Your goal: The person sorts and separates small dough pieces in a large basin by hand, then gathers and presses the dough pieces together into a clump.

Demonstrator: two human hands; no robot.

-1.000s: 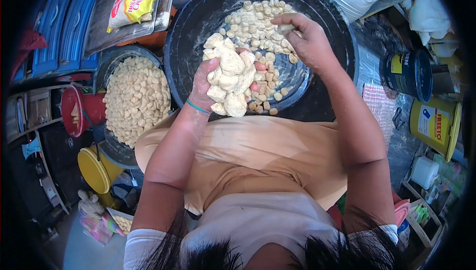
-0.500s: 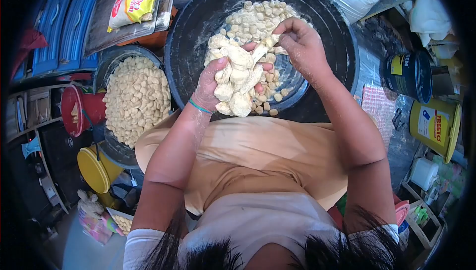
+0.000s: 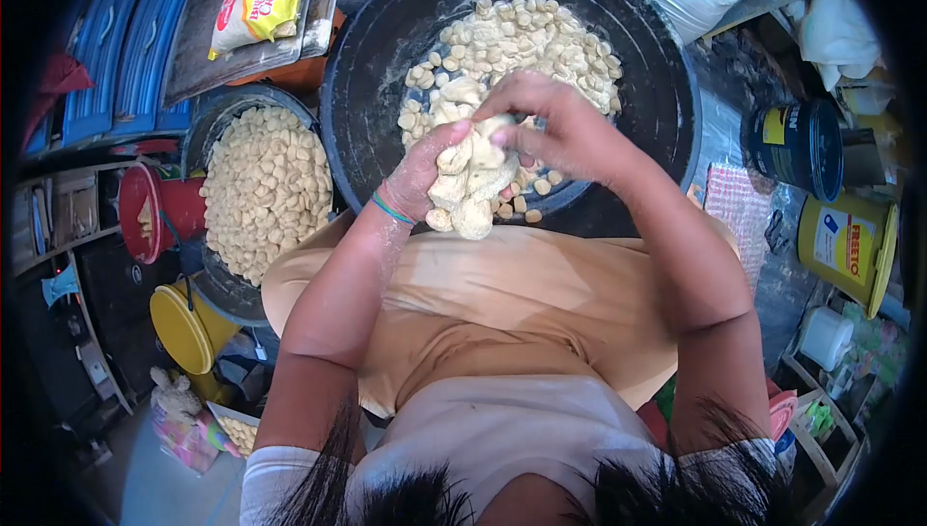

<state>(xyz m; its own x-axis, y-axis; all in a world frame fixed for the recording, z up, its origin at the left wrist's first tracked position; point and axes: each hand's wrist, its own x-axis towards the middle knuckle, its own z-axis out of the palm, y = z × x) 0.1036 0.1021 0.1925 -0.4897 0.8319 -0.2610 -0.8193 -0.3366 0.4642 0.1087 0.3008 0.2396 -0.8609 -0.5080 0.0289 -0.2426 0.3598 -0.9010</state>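
Note:
A lumpy mass of pale, flour-dusted dough [image 3: 468, 188] rests in my left hand [image 3: 413, 176], whose thumb lies over its side while the other fingers are mostly hidden underneath. My right hand [image 3: 560, 130] bends over the top of the dough, thumb and fingertips pinching at it; the fingers are slightly blurred. Both hands are over the near part of a wide black basin [image 3: 661, 140]. Inside the basin, many small rounded dough pieces [image 3: 526, 38] lie in loose flour, some of them close below my hands.
Left of the basin stands a dark tub [image 3: 227, 296] full of similar pieces [image 3: 266, 193]. A yellow bread crumbs bag [image 3: 261, 9] lies on a board [image 3: 188, 72]. A red bucket [image 3: 159, 212], yellow bucket [image 3: 183, 333], dark pail [image 3: 797, 149] and yellow pail [image 3: 845, 251] stand around.
My right hand has moved left from a stretched strand of dough to the top of the mass. The dough in my left hand looks more gathered, uncovering more pieces in the basin.

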